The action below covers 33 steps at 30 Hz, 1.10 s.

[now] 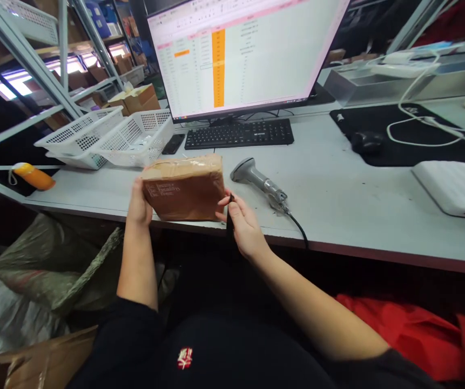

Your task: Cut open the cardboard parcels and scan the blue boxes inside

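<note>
A brown cardboard box (pixel 183 192) with pale printed lettering stands tilted at the desk's front edge, its top seam covered with clear tape. My left hand (pixel 138 204) grips its left end, fingers partly hidden behind it. At the right end is my right hand (pixel 243 220), closed around a slim black object (pixel 230 219); its kind is not clear. Some fingers of that hand reach to the box's side. Just right of the box lies a grey barcode scanner (pixel 258 178) with its black cable running off the desk edge.
Behind the box are a black keyboard (pixel 239 134), a phone (pixel 173 144) and a monitor (pixel 248 59) showing a spreadsheet. White plastic baskets (pixel 137 138) stand to the left, near an orange bottle (pixel 33 176). Rightward lie a mouse (pixel 366 142) and a white device (pixel 455 189).
</note>
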### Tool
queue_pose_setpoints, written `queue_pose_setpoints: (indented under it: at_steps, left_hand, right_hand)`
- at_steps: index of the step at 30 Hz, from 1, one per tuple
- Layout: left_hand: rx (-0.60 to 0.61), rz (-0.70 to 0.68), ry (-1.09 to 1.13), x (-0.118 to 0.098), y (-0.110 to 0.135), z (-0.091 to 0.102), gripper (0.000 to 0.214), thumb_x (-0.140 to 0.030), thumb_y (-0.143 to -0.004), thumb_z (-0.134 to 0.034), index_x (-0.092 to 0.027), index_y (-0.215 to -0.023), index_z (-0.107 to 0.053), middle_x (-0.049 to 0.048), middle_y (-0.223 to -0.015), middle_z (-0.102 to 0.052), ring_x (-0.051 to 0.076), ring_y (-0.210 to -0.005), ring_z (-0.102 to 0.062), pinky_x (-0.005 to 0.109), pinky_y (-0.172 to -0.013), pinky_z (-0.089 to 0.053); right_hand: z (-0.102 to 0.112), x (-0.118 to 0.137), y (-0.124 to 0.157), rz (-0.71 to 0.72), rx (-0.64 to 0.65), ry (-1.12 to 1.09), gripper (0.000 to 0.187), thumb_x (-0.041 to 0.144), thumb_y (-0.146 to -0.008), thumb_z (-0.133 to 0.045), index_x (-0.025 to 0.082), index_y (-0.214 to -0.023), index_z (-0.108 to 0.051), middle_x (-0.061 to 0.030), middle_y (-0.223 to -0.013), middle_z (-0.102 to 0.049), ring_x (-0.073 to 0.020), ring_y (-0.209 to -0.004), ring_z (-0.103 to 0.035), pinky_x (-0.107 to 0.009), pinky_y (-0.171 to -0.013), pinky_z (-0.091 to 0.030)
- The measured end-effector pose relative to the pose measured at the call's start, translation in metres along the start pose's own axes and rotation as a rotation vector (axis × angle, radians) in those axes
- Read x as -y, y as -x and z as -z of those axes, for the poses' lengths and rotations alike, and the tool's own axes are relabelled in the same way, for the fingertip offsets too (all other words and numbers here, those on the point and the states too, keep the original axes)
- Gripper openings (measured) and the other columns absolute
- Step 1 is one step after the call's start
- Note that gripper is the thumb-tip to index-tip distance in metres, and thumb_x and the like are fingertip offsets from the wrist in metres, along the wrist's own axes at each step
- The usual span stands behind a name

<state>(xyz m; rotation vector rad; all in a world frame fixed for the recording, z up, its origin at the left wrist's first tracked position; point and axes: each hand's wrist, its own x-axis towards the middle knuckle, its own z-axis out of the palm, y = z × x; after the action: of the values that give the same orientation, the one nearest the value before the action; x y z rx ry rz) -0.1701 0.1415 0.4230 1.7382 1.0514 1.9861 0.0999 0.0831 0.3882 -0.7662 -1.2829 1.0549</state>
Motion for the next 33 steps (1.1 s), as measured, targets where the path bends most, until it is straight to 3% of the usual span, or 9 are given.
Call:
queue_pose_setpoints:
  at_steps: [3, 6, 8, 12, 17, 21, 24, 27, 33]
  left_hand:
    - [0.030, 0.053, 0.020, 0.003, 0.021, 0.007, 0.077, -0.084, -0.093, -0.056, -0.025, -0.143, -0.062, 0.0137, -0.144, -0.064, 0.034, -0.134, -0.064, 0.052, -0.113, -0.053]
    - [-0.131, -0.243, -0.285, -0.006, 0.047, 0.005, 0.056, -0.065, -0.092, -0.075, -0.027, -0.133, -0.069, 0.0105, -0.137, -0.063, 0.030, -0.130, -0.063, 0.051, -0.117, -0.049]
    - [-0.154, -0.416, -0.371, -0.010, 0.053, 0.000, 0.067, -0.066, -0.088, -0.080, -0.028, -0.140, -0.063, 0.0129, -0.150, -0.054, 0.034, -0.146, -0.051, 0.057, -0.123, -0.043]
    - [0.239, -0.531, -0.294, -0.016, 0.044, -0.023, 0.074, -0.067, -0.095, -0.070, -0.029, -0.155, -0.048, 0.0164, -0.163, -0.046, 0.038, -0.161, -0.033, 0.063, -0.128, -0.036]
    - [0.206, -0.493, -0.248, -0.026, 0.049, -0.055, 0.052, -0.056, -0.103, -0.061, -0.026, -0.146, -0.054, 0.0155, -0.151, -0.056, 0.036, -0.152, -0.047, 0.061, -0.124, -0.042]
    - [0.174, -0.491, -0.298, -0.027, 0.054, -0.068, 0.056, -0.064, -0.103, -0.055, -0.026, -0.143, -0.059, 0.0135, -0.146, -0.056, 0.034, -0.146, -0.049, 0.056, -0.124, -0.042]
    - [0.107, -0.496, -0.289, -0.025, 0.054, -0.077, 0.054, -0.065, -0.104, -0.049, -0.025, -0.140, -0.062, 0.0126, -0.142, -0.058, 0.033, -0.143, -0.050, 0.055, -0.125, -0.041]
    - [0.028, -0.497, -0.259, -0.024, 0.054, -0.084, 0.053, -0.063, -0.104, -0.047, -0.024, -0.135, -0.066, 0.0119, -0.138, -0.061, 0.033, -0.140, -0.053, 0.054, -0.125, -0.040]
    - [-0.012, -0.429, -0.282, -0.027, 0.056, -0.088, 0.061, -0.070, -0.102, -0.042, -0.022, -0.127, -0.071, 0.0130, -0.132, -0.064, 0.034, -0.136, -0.056, 0.055, -0.123, -0.042]
  right_hand:
    - [-0.003, -0.007, -0.040, 0.119, -0.025, 0.188, 0.047, 0.070, -0.097, -0.055, 0.024, -0.093, -0.064, -0.0109, -0.148, -0.060, -0.0287, -0.130, -0.059, -0.049, -0.104, -0.059]
    - [-0.009, -0.011, -0.095, 0.024, -0.052, 0.188, 0.045, 0.069, -0.094, -0.054, 0.024, -0.092, -0.062, -0.0094, -0.124, -0.069, -0.0262, -0.115, -0.062, -0.043, -0.090, -0.061]
    - [-0.017, -0.012, -0.127, -0.034, 0.024, 0.183, 0.043, 0.066, -0.093, -0.055, 0.024, -0.092, -0.062, -0.0074, -0.114, -0.070, -0.0236, -0.107, -0.063, -0.036, -0.081, -0.060]
    - [-0.025, -0.006, -0.153, 0.117, 0.119, 0.278, 0.045, 0.066, -0.096, -0.056, 0.023, -0.088, -0.065, -0.0040, -0.090, -0.070, -0.0188, -0.084, -0.064, -0.034, -0.079, -0.057]
    - [0.013, 0.032, -0.098, 0.395, -0.069, 0.521, 0.056, 0.063, -0.108, -0.042, 0.027, -0.143, -0.067, -0.0044, -0.093, -0.073, -0.0182, -0.071, -0.062, -0.036, -0.076, -0.056]
    - [0.033, 0.062, -0.016, 0.651, -0.129, 0.856, 0.039, 0.038, -0.111, -0.049, 0.027, -0.137, -0.075, -0.0090, -0.113, -0.072, -0.0225, -0.101, -0.069, -0.038, -0.087, -0.057]
    - [0.028, 0.063, 0.022, 0.826, -0.088, 0.988, 0.028, 0.019, -0.104, -0.062, 0.026, -0.125, -0.080, -0.0065, -0.105, -0.074, -0.0186, -0.092, -0.068, -0.032, -0.081, -0.057]
    - [0.021, 0.058, 0.031, 0.929, -0.090, 1.093, 0.024, 0.014, -0.100, -0.068, 0.029, -0.112, -0.083, -0.0044, -0.099, -0.077, -0.0178, -0.087, -0.067, -0.031, -0.078, -0.056]
    - [0.011, 0.062, 0.021, 0.901, -0.105, 1.195, 0.025, 0.018, -0.101, -0.066, 0.034, -0.109, -0.085, -0.0041, -0.098, -0.078, -0.0187, -0.088, -0.068, -0.032, -0.078, -0.056]
